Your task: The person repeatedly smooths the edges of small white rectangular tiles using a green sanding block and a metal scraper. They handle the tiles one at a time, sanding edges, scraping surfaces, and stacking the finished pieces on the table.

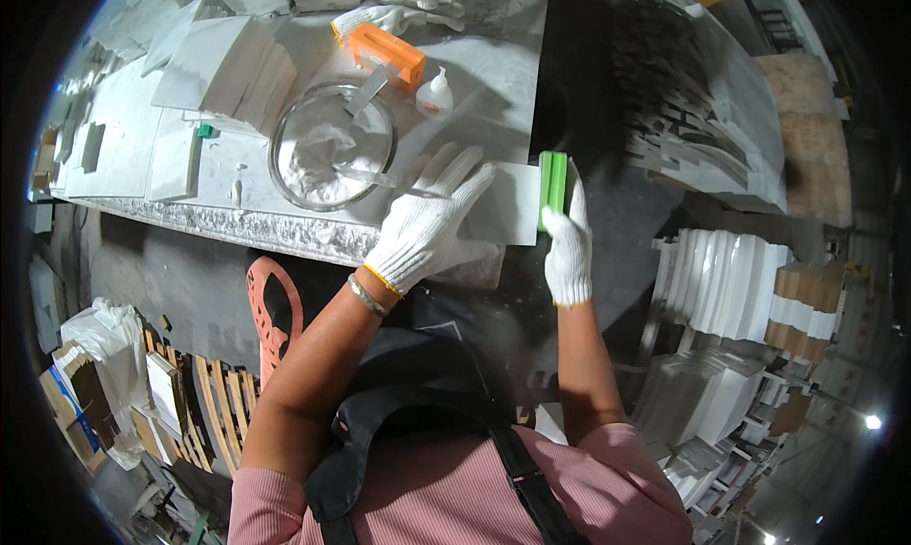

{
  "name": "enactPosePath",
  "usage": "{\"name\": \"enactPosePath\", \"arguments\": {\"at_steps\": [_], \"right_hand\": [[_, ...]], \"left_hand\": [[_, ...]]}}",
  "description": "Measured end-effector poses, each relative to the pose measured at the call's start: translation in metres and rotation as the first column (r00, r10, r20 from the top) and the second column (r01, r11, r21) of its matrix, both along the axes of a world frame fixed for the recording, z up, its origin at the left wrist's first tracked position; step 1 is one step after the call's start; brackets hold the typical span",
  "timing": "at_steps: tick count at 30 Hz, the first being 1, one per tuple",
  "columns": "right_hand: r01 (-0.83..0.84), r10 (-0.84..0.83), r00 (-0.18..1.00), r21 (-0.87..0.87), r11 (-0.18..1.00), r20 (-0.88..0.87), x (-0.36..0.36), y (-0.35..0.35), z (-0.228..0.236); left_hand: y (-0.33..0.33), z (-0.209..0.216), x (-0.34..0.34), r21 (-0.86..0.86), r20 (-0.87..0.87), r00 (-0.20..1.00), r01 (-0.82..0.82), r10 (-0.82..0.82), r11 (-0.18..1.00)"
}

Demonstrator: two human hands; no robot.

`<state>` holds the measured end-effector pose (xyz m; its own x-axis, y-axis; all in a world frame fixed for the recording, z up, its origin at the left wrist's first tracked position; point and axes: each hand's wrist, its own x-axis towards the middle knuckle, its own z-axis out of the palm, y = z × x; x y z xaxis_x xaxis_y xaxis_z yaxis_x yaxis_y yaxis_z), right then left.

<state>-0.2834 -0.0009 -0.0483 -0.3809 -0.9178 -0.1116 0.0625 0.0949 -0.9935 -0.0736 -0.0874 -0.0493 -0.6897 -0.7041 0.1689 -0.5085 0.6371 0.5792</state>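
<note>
My left hand (427, 218), in a white knit glove, lies with its fingers spread on a pale stone tile (517, 203). The tile juts past the table's edges at its right corner. In my gloved right hand (569, 256) is a green sanding block (553, 189), held upright against or close to the tile's right edge; I cannot tell if they touch. Left of my left hand stands a glass bowl (277, 161) of white paste or powder (318, 170). One flat blade (365, 174) rests in it near my fingers, and another blade (368, 90) leans over its far rim.
Behind the bowl are an orange box-shaped object (389, 56), a small white pump bottle (436, 94) and a spare glove (380, 18). Stacked stone tiles (223, 71) stand at the left of the table (493, 61). More stacked slabs (726, 284) are on the right.
</note>
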Motion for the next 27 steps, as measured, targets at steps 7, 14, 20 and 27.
{"name": "enactPosePath", "arguments": {"at_steps": [7, 14, 20, 27], "right_hand": [[-0.045, 0.066, 0.974, 0.100, 0.994, -0.218, 0.002, 0.041, 0.007], [-0.036, 0.041, 0.993, 0.051, 0.998, -0.112, -0.012, -0.005, -0.010], [-0.122, 0.156, 0.806, 0.098, 0.988, -0.571, 0.006, 0.048, 0.013], [-0.021, 0.015, 0.991, 0.040, 0.999, 0.133, -0.011, -0.009, -0.007]], "left_hand": [[0.000, 0.002, 0.000, 0.010, -0.014, 1.000, -0.009, 0.009, 1.000], [0.001, -0.004, -0.002, -0.011, -0.075, 0.997, -0.008, 0.007, 1.000], [0.000, 0.000, 0.001, 0.003, -0.037, 0.999, 0.010, -0.009, 1.000], [0.000, 0.000, -0.001, 0.033, -0.036, 0.999, 0.011, -0.010, 0.999]]}}
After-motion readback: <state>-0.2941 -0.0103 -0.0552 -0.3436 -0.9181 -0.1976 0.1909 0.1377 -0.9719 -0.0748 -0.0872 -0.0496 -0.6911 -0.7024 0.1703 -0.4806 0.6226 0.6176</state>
